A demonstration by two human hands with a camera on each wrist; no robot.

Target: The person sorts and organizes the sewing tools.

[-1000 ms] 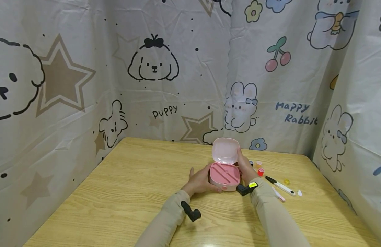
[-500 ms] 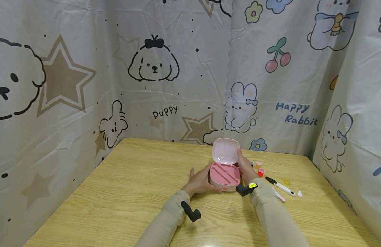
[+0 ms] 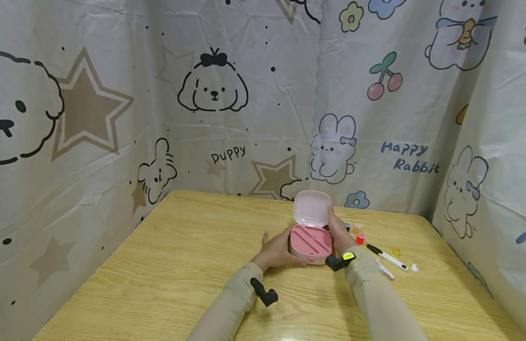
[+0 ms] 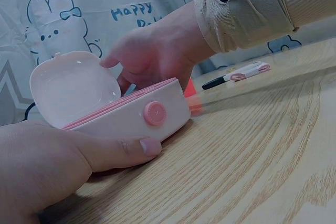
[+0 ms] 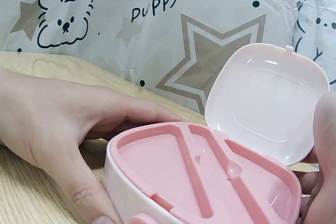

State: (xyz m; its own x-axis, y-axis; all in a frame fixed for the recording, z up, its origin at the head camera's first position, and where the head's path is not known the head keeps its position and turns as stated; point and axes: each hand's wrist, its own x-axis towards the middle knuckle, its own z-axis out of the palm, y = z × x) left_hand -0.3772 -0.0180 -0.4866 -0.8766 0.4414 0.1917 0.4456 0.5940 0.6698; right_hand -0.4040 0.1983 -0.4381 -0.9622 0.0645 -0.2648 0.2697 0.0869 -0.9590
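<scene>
A pink plastic box [image 3: 312,258] stands on the table with its hinged lid [image 3: 312,208] raised at the back. Inside it, a darker pink inner tray [image 5: 152,153] shows diagonal slots and bare compartments. My left hand [image 3: 277,249] grips the box's left side, the thumb lying low along the front beside a round pink button [image 4: 155,113]. On the other side, my right hand [image 3: 340,234] holds the box at its rear right, with the thumb against the lid's edge; its other fingers are partly hidden behind the box.
Right of the box lie a red spool [image 3: 360,238], a peach spool [image 3: 358,227], a black-and-white pen-like tool [image 3: 387,257], a thin pink-and-white stick [image 3: 385,269], a small yellow piece [image 3: 396,251] and a white piece [image 3: 414,267]. A printed curtain [image 3: 212,132] surrounds the wooden table [image 3: 169,265].
</scene>
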